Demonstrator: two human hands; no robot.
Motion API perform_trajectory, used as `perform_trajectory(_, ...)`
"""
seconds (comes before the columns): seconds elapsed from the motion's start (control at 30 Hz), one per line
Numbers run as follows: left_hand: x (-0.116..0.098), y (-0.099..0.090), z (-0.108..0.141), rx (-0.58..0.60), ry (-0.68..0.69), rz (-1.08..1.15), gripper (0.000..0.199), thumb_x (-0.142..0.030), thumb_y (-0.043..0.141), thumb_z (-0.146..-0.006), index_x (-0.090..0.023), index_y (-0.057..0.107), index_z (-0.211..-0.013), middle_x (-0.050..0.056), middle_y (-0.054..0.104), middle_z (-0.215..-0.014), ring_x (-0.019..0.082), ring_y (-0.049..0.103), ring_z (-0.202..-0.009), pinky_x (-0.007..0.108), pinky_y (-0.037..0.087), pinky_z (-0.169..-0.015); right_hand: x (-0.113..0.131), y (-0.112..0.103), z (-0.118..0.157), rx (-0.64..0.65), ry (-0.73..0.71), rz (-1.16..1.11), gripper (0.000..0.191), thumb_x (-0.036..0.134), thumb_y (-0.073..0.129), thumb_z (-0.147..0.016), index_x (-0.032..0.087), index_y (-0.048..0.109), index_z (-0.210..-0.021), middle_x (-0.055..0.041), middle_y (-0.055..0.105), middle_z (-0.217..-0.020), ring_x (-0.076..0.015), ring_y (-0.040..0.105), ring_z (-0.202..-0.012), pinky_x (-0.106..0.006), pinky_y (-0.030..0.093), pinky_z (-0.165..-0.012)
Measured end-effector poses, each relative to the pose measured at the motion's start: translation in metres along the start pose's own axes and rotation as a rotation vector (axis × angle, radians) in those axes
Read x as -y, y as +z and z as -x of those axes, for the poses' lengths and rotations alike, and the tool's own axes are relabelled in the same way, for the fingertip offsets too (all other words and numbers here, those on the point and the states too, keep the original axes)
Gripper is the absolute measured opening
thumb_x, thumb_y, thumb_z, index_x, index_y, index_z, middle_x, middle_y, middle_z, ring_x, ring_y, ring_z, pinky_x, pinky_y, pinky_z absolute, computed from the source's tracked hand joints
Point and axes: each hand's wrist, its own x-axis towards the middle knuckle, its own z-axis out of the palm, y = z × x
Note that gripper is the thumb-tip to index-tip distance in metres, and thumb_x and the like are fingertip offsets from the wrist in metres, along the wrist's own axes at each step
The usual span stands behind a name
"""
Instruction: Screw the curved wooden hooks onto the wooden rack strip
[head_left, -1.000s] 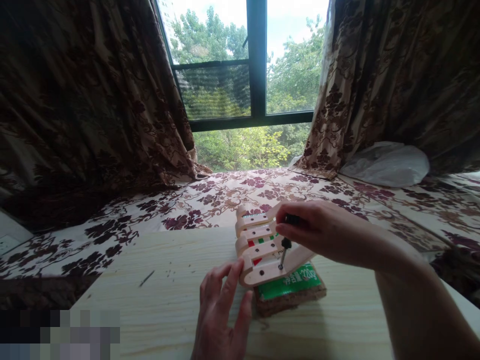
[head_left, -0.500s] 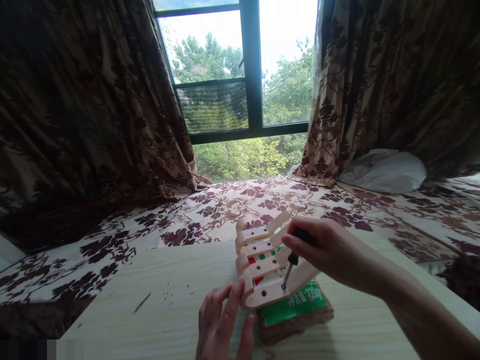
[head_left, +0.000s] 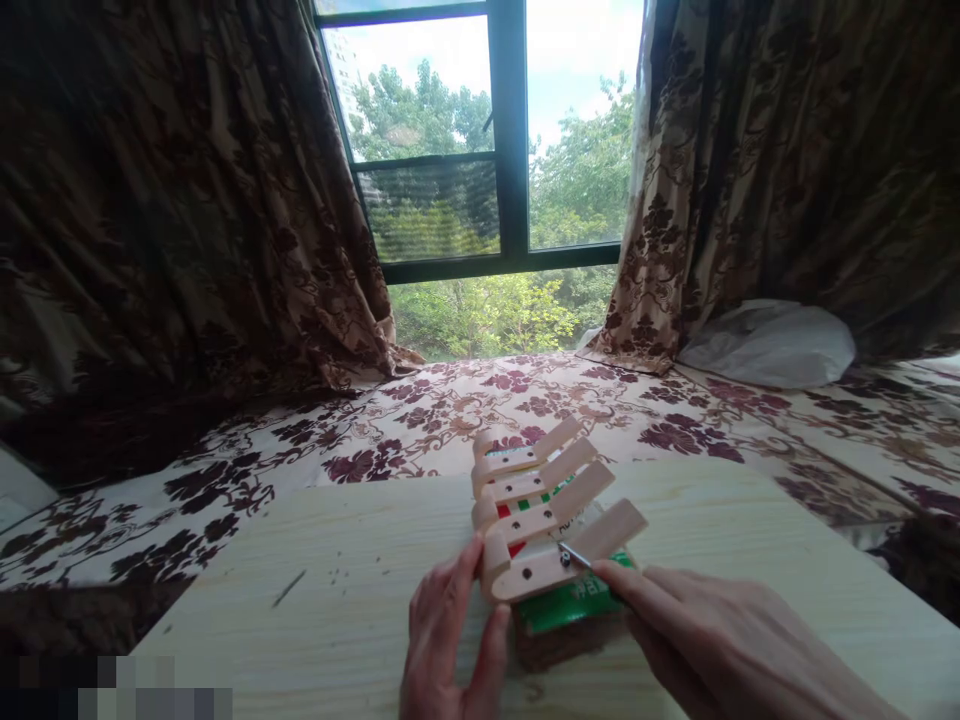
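A pale wooden piece [head_left: 525, 525] with several curved, slatted arms and dark screws lies on a green and brown package [head_left: 574, 607]. My left hand [head_left: 452, 630] is at its near left end, fingers apart, with the fingertips touching the rounded edge. In my right hand [head_left: 675, 610] is a screwdriver [head_left: 576, 554], held low and tilted. Its metal shaft shows over the nearest slat, close to a dark screw [head_left: 565, 560]. The handle is hidden in the closed fingers.
A pale wooden board [head_left: 337, 620] bears a thin dark sliver [head_left: 289, 588] and small dark crumbs at the left. Behind it lies floral cloth [head_left: 465, 400], with a white plastic bag [head_left: 769, 343] at the right. Curtains [head_left: 652, 250] flank the window.
My right hand has moved down and towards me, and the screwdriver has swung from steep to a low slant. The slats' right ends are now uncovered. My left hand has shifted slightly.
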Motion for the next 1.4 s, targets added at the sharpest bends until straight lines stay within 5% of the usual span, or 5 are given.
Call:
perform_trajectory(0.17,0.001,-0.004,-0.002,0.067,0.03,-0.072,0.049,-0.022,0.052,-0.087,-0.027,0.037,-0.134,0.003,0.059,-0.123,0.015,0.055,-0.112,0.029,0.043,-0.097,0.004,0.015,0.009,0.124,-0.074,-0.083,0.033,0.012,0.036,-0.088,0.017,0.056,-0.114,-0.0025,0.069,-0.07,-0.0127,0.065,-0.055,-0.017,0.05,-0.051)
perform_trajectory(0.37,-0.001,-0.004,-0.001,0.038,0.031,-0.079,0.048,-0.023,0.053,-0.086,-0.025,0.04,-0.132,0.003,0.059,-0.122,0.015,0.055,-0.111,0.028,0.044,-0.097,0.005,0.028,0.015,0.061,-0.062,-0.145,0.035,0.009,0.038,-0.086,0.015,0.048,-0.12,-0.0047,0.072,-0.086,-0.0138,0.069,-0.067,-0.019,0.054,-0.059)
perform_trajectory(1.13,-0.001,-0.006,0.006,0.069,0.06,-0.194,0.05,-0.023,0.051,-0.088,-0.023,0.037,-0.136,0.004,0.057,-0.128,0.017,0.051,-0.118,0.031,0.047,-0.097,0.013,0.055,0.022,-0.089,-0.057,-0.091,0.036,0.011,0.036,-0.087,0.009,0.044,-0.122,-0.0098,0.072,-0.081,-0.0168,0.067,-0.058,-0.024,0.053,-0.05)
perform_trajectory(1.23,0.0,-0.006,0.005,0.065,0.071,-0.191,0.049,-0.023,0.051,-0.088,-0.023,0.038,-0.135,0.006,0.059,-0.125,0.018,0.053,-0.116,0.034,0.046,-0.097,0.011,0.053,0.019,-0.096,-0.043,-0.126,0.036,0.012,0.036,-0.087,0.01,0.045,-0.122,-0.0103,0.072,-0.083,-0.0169,0.068,-0.06,-0.023,0.053,-0.053)
perform_trajectory(1.4,0.006,-0.006,0.001,0.045,0.136,-0.19,0.052,-0.021,0.05,-0.088,-0.023,0.034,-0.137,0.007,0.062,-0.119,0.019,0.057,-0.11,0.04,0.044,-0.1,0.005,0.021,0.005,0.107,0.04,-0.241,0.027,0.014,0.038,-0.087,0.018,0.051,-0.11,-0.0024,0.072,-0.08,-0.0149,0.068,-0.063,-0.022,0.051,-0.053)
